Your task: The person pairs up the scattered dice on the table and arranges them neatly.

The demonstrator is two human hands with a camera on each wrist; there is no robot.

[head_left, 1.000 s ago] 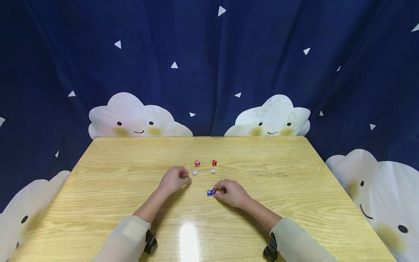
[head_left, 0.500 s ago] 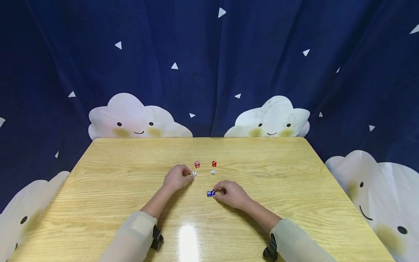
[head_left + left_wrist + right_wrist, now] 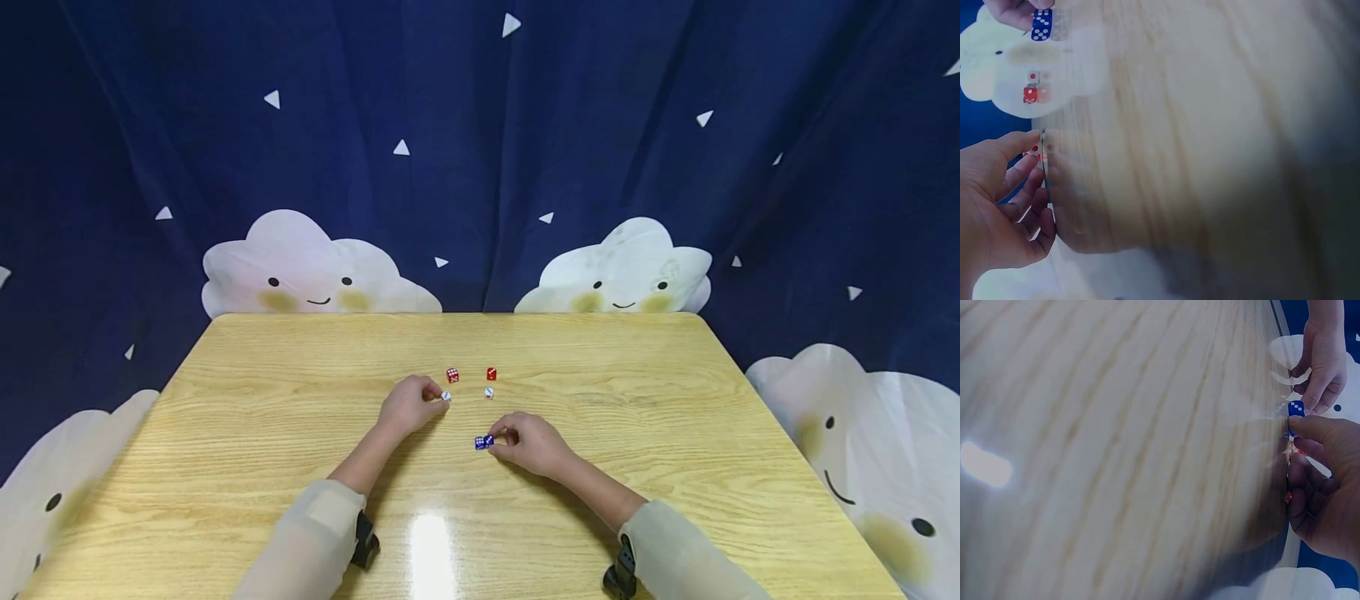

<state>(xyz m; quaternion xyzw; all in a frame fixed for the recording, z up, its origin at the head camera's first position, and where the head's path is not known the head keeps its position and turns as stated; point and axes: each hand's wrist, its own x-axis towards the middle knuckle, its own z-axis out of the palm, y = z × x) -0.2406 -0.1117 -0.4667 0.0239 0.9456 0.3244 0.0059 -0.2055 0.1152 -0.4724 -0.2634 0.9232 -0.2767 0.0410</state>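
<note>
My left hand [image 3: 408,406] pinches a white die [image 3: 446,397] between thumb and index finger; in the left wrist view, a red pip shows on that white die [image 3: 1035,149]. Nearer to me, my right hand [image 3: 531,444] holds a blue die [image 3: 489,440] by thumb and fingertips. Against its left side sits a second blue die [image 3: 480,443], forming a short row on the table. The thumb covers part of the held blue die [image 3: 1296,409] in the right wrist view.
Just behind the left white die lies a red die [image 3: 452,376]. Another red die [image 3: 491,374] and a white die [image 3: 489,392] stand to the right. The wooden table [image 3: 315,350] ends at a dark blue curtain [image 3: 465,100] with clouds.
The left hand has moved slightly right and taken hold of the white die, its thumb and finger closing on it. The right hand and the blue dice have stayed put.
</note>
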